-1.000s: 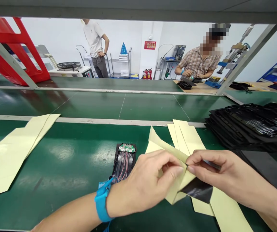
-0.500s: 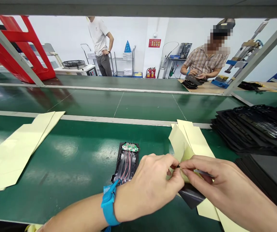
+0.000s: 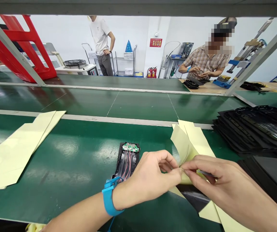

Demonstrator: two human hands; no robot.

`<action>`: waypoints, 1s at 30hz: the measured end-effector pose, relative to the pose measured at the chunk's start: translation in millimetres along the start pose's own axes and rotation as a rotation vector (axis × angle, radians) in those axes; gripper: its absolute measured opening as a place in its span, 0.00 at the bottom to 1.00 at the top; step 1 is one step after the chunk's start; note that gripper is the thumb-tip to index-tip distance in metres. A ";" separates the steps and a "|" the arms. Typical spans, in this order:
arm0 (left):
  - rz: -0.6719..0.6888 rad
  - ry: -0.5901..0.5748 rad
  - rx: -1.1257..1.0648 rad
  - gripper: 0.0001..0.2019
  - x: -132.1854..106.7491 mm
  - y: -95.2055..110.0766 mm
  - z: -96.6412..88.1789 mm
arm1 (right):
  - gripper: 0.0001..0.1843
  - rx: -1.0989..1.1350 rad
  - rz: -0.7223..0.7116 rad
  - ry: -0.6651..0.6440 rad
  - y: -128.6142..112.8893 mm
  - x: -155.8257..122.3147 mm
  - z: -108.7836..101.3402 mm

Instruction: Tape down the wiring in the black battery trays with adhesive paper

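Co-worker's hands up off the work (both open)

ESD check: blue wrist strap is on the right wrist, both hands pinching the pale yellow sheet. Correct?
No: the head view shows the blue wrist strap on the wrist of the left hand, not the right hand. Both hands do pinch the pale yellow sheet.

Open casing on the assembly bench, backing sheets left, stacked panels right.
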State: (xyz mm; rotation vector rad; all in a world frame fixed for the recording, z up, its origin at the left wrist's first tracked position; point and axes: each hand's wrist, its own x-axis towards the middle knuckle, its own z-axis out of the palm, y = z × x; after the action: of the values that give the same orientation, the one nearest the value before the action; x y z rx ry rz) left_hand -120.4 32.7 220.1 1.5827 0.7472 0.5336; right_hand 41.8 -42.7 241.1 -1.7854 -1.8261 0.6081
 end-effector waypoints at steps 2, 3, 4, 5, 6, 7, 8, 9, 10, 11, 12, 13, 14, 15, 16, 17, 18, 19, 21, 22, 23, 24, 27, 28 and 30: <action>-0.017 0.051 -0.053 0.01 1.8 -2.1 1.6 | 0.13 -0.016 -0.006 0.022 2.6 -1.3 -1.2; -0.039 0.080 -0.130 0.01 2.4 -3.4 1.9 | 0.13 -0.021 0.010 0.055 5.6 -2.4 -1.8; -0.063 0.111 -0.229 0.02 2.5 -4.9 2.1 | 0.13 -0.023 0.043 0.096 9.7 -3.6 -2.2; -0.083 0.138 -0.330 0.04 2.0 -6.6 2.2 | 0.14 -0.020 0.082 0.138 14.6 -4.9 -2.3; -0.095 0.163 -0.419 0.05 0.9 -8.5 2.3 | 0.14 -0.010 0.126 0.174 20.1 -6.2 -2.3; -0.100 0.187 -0.485 0.07 -0.8 -10.5 2.7 | 0.15 0.009 0.164 0.204 25.6 -7.2 -2.2; -0.104 0.209 -0.528 0.08 -3.0 -12.7 3.5 | 0.16 0.040 0.194 0.221 30.7 -7.8 -2.0; -0.106 0.229 -0.551 0.09 -5.3 -15.0 4.8 | 0.17 0.075 0.213 0.222 34.8 -8.0 -2.1; -0.106 0.250 -0.563 0.10 -7.7 -17.2 6.6 | 0.18 0.111 0.221 0.212 37.9 -7.6 -2.4; -0.104 0.268 -0.566 0.10 -9.8 -19.3 8.9 | 0.18 0.144 0.220 0.188 39.6 -6.8 -3.1; -0.098 0.278 -0.561 0.11 -11.6 -21.2 11.8 | 0.18 0.174 0.215 0.156 39.9 -5.6 -4.3; -0.086 0.276 -0.551 0.11 -12.9 -22.7 15.0 | 0.18 0.195 0.203 0.120 39.0 -4.1 -5.9; -0.068 0.267 -0.538 0.11 -13.7 -23.9 18.4 | 0.19 0.205 0.193 0.090 36.9 -2.4 -7.7; -0.049 0.254 -0.524 0.10 -14.3 -24.7 21.9 | 0.20 0.207 0.183 0.064 34.1 -0.5 -9.6; -0.031 0.238 -0.511 0.10 -14.8 -25.3 25.1 | 0.21 0.205 0.174 0.037 30.6 1.6 -11.4; -0.017 0.224 -0.500 0.10 -15.4 -25.9 27.6 | 0.22 0.201 0.160 0.007 27.0 3.6 -12.8; -0.007 0.217 -0.492 0.09 -16.4 -26.5 29.2 | 0.21 0.202 0.141 -0.022 23.7 5.5 -13.8; 0.004 0.213 -0.486 0.09 -17.9 -27.4 29.6 | 0.19 0.209 0.119 -0.047 20.9 7.2 -14.3; 0.046 0.157 -0.444 0.07 -22.1 -29.7 25.6 | 0.16 0.225 0.082 -0.051 17.9 9.5 -14.0; 0.084 0.093 -0.395 0.07 -24.6 -30.9 21.5 | 0.17 0.213 0.073 -0.022 17.8 9.9 -13.2; 0.124 0.022 -0.329 0.09 -26.7 -31.9 16.3 | 0.17 0.183 0.073 0.020 18.5 9.7 -12.1; 0.154 -0.035 -0.256 0.10 -28.2 -32.3 10.6 | 0.17 0.139 0.075 0.064 19.5 9.0 -10.7; 0.101 0.029 -0.145 0.09 -25.9 -27.9 -4.3 | 0.16 -0.018 0.042 0.136 21.5 5.6 -5.0; 0.051 0.087 -0.155 0.11 -22.5 -24.8 -7.0 | 0.15 -0.068 0.008 0.137 20.8 4.4 -2.6; -0.028 0.119 -0.175 0.14 -13.5 -18.1 -8.2 | 0.14 -0.180 -0.112 0.146 17.2 2.7 2.4</action>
State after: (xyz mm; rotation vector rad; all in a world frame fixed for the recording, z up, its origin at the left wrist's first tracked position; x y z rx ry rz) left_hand -138.3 29.4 204.5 1.3857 0.7885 0.6593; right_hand 53.6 -39.3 228.4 -1.7746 -1.9147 0.2711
